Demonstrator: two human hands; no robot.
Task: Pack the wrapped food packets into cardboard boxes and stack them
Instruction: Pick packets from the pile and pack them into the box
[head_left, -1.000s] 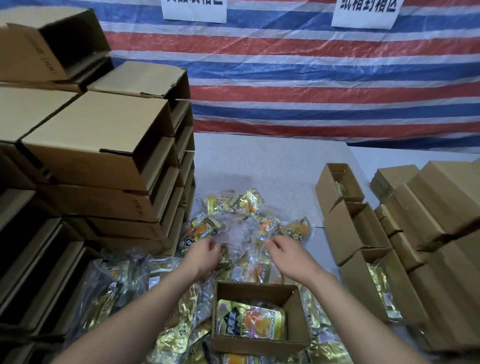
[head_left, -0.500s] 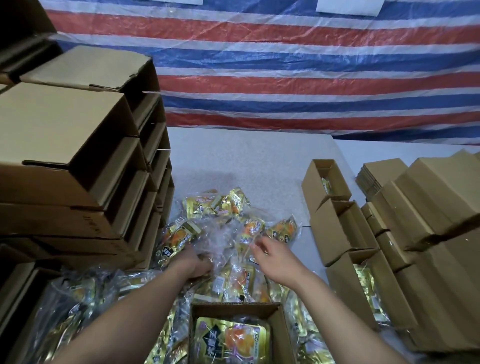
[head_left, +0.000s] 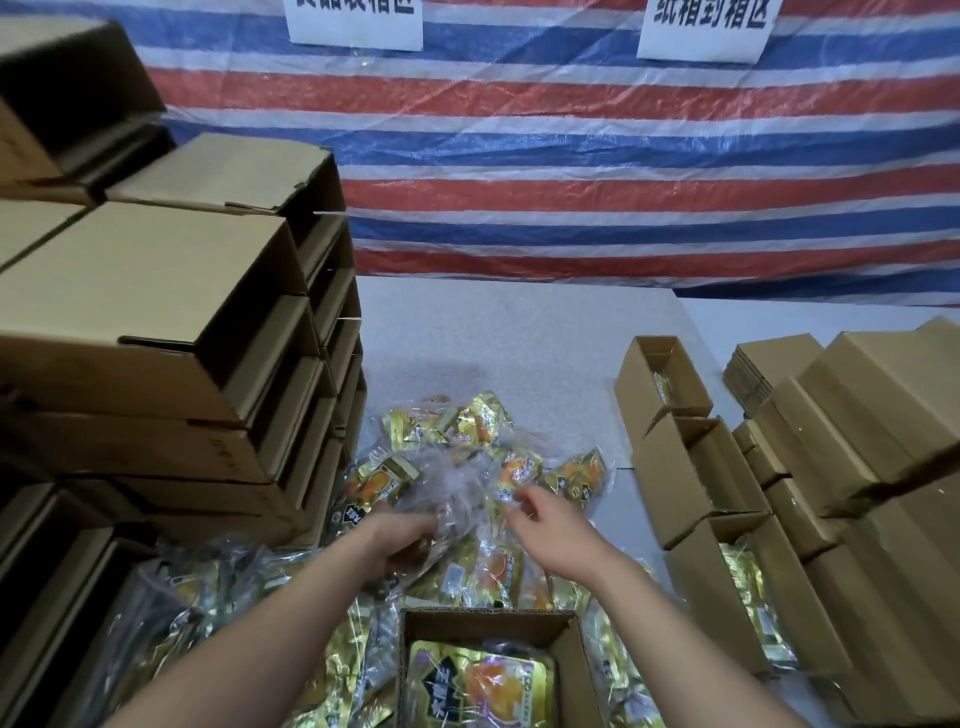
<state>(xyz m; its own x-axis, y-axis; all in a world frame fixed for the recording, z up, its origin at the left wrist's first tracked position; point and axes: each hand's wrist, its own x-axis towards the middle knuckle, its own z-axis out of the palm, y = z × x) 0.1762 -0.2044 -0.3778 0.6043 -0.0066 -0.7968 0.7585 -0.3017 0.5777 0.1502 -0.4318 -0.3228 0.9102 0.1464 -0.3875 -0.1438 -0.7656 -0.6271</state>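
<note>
Both hands have stayed in the heap of packets while the view has tipped back up; the left hand now curls round clear wrapping in the heap, and the right hand pinches a bit of wrapper between thumb and fingertips; a tall stack of cardboard boxes walls off the space left of the left hand, with more packets at its foot; right of the right hand stands a row of open boxes, some holding packets, then closed cartons; a striped tarp hangs beyond the grey bench; nearer than both wrists sits an open box with one packet inside.
</note>
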